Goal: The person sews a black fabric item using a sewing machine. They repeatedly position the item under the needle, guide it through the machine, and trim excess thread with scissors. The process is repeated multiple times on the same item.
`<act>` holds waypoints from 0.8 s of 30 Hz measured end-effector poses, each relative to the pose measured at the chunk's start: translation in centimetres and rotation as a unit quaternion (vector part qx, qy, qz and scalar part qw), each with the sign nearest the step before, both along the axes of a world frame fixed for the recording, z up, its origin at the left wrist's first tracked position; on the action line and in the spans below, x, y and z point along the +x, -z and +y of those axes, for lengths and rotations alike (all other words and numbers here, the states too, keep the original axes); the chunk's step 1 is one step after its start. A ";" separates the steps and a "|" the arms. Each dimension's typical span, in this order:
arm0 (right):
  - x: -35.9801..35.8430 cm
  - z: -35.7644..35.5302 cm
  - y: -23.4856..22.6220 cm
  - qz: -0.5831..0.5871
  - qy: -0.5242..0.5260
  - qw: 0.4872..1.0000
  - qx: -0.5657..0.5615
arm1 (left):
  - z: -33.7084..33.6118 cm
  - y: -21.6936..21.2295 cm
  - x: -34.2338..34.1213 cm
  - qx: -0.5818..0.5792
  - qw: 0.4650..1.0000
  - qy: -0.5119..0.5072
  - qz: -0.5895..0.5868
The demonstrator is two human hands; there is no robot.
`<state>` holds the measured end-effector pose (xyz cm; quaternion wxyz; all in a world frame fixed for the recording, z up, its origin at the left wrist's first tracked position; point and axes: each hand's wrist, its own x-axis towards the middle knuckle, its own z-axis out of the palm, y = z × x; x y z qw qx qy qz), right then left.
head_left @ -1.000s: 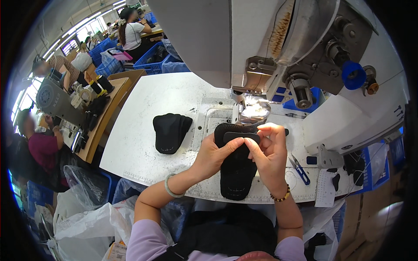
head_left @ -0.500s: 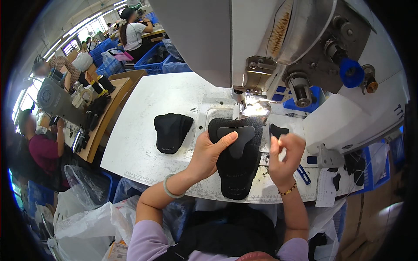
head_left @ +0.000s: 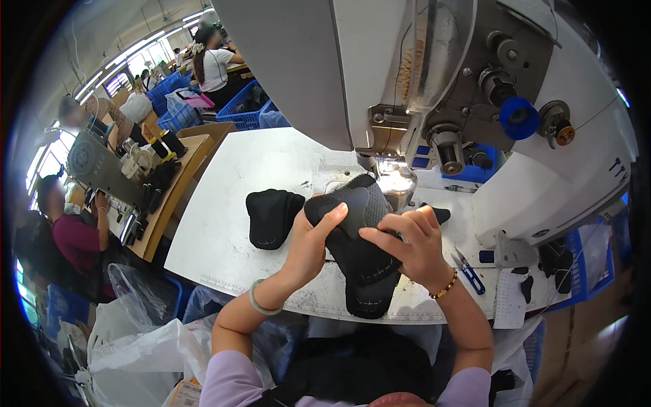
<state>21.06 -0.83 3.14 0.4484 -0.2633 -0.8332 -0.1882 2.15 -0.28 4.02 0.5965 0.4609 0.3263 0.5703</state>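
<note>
Black cloth (head_left: 363, 258), before sewing machine (head_left: 305, 74) | left hand (head_left: 305, 251): pinching cloth and grey patch (head_left: 356, 207) | right hand (head_left: 415, 249): touching cloth, can't tell grip | best: press patch flat, no wrinkles

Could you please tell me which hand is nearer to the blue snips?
Right: the right hand is just left of the blue snips; the left hand is farther left.
</note>
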 end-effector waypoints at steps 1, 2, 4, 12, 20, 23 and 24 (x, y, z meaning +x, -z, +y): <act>-0.2 0.4 -0.3 0.010 -0.006 1.000 -0.019 | 0.2 -0.1 0.1 -0.013 1.000 -0.004 -0.016; -0.3 0.6 -0.6 0.017 -0.003 0.999 -0.039 | 0.4 -0.4 0.3 -0.019 0.999 0.005 -0.028; -0.2 1.8 -0.4 0.045 0.016 0.998 -0.036 | 1.4 -1.3 0.8 -0.032 0.998 0.023 -0.051; 0.4 3.5 0.7 0.097 0.032 0.994 -0.046 | 6.0 -1.2 2.1 0.032 0.998 0.040 -0.025; 0.6 3.2 1.8 0.100 0.033 0.993 -0.060 | 5.8 -0.9 2.1 0.091 0.994 -0.018 0.053; 0.6 3.1 2.0 0.118 0.019 0.990 -0.076 | 5.2 -1.3 2.4 0.106 0.989 -0.048 0.094; 0.5 3.2 1.8 0.126 0.021 0.989 -0.081 | 5.4 -1.3 2.3 0.102 0.989 -0.044 0.100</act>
